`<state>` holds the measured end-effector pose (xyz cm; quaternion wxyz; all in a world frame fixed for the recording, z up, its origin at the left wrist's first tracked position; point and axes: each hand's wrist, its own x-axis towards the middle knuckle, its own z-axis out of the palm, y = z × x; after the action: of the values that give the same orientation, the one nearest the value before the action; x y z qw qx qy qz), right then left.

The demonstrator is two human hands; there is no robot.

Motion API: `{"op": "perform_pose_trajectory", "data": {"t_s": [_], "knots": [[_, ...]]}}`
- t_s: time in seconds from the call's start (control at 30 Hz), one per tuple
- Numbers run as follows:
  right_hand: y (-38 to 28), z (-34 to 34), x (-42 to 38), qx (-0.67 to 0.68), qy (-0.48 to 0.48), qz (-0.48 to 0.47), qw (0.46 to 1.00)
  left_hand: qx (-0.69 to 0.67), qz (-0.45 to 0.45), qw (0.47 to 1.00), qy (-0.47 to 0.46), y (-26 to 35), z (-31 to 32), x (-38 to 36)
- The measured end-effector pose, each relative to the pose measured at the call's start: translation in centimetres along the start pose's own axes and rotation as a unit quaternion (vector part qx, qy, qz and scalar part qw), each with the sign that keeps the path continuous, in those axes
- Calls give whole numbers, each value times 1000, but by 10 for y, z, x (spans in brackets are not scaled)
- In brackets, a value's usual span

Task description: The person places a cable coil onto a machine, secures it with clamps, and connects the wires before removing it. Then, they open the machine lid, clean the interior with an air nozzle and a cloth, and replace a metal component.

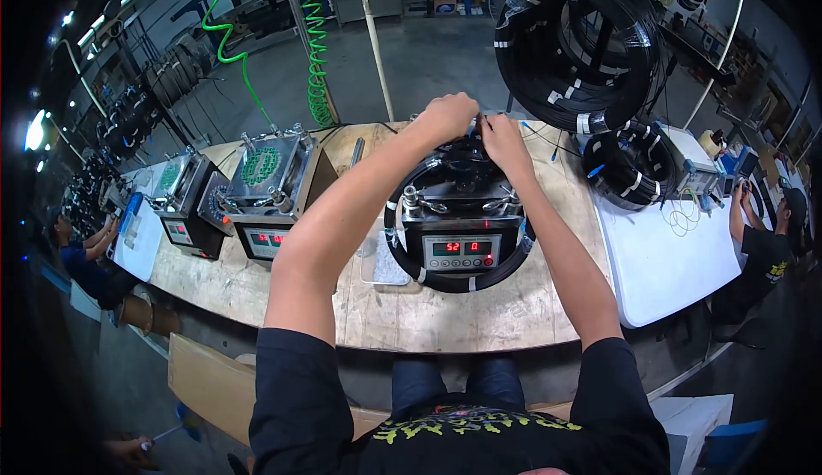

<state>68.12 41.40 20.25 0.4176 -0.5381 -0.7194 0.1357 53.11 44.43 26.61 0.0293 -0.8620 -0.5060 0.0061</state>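
Note:
My left hand (452, 116) and my right hand (503, 139) meet at the far side of a polishing machine (462, 250) with a red digital display. Both are closed, fingers curled close together around a small dark piece, too hidden to name. A coil of black cable (473, 284) loops around the machine, its lower part hanging across the front below the display. Metal clamps stand at the machine's top corners, and the middle of its top is dark and partly hidden.
Two similar machines (264, 237) (181, 232) stand left on the wooden bench (377, 325). Large black cable coils (516, 72) hang at the back right, above a smaller coil (638, 185) beside a white table (659, 278). Green coiled hoses (317, 68) hang behind. People work at both sides.

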Motion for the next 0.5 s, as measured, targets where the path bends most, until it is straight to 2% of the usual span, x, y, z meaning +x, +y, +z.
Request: {"op": "perform_pose_trajectory", "data": {"t_s": [0.1, 0.2, 0.3, 0.4, 0.5], "knots": [[6, 5, -1, 6, 16, -21, 1000, 24, 27, 999, -25, 9, -12, -1], [2, 2, 3, 16, 10, -13, 1000, -5, 1, 997, -74, 0, -14, 8], [-2, 0, 0, 13, 1, 6, 1000, -99, -89, 989, -65, -12, -8, 2], [-3, -3, -1, 22, 14, 5, 1000, -123, -119, 981, -91, -24, -3, -3], [-4, 1, -2, 29, 34, -18, 999, -80, -55, 995, -33, -29, 6, -8]]}}
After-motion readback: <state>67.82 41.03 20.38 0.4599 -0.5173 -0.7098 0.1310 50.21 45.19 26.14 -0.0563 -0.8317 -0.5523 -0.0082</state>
